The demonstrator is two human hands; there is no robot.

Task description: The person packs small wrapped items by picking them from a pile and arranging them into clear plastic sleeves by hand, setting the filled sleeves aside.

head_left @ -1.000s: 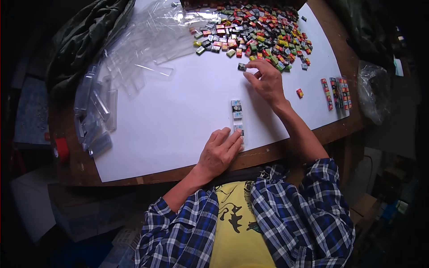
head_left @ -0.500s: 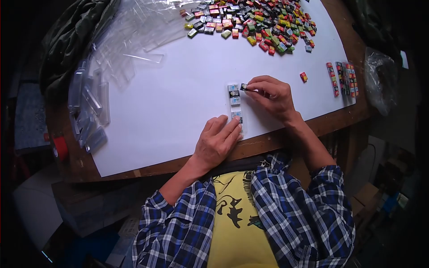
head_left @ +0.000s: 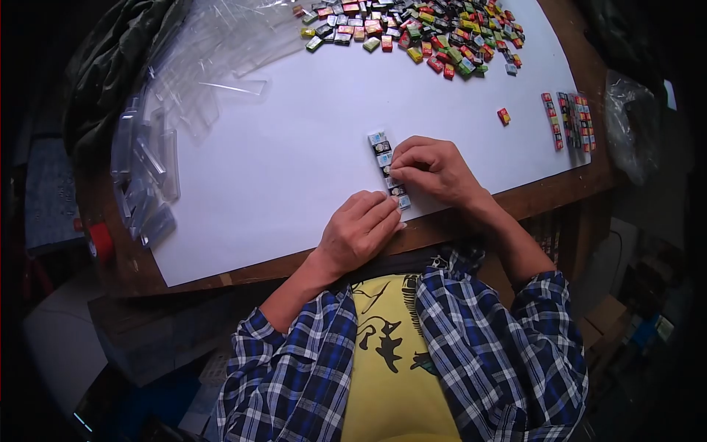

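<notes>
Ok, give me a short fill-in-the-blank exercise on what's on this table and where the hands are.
1. The right hand and the left hand both rest on a row of small packets lying on the ____ sheet.
2. The loose pile of packets lies at the ____ edge of the sheet.
3. The clear sleeves lie on the person's ____ side.

Missing words: white; far; left

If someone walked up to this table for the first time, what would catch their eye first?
Most likely the heap of small colourful packets at the far edge of the white sheet. Next, the two hands at the near edge: the right hand pressing on a short row of packets, the left hand at its near end. Clear plastic sleeves lie piled to the left.
</notes>
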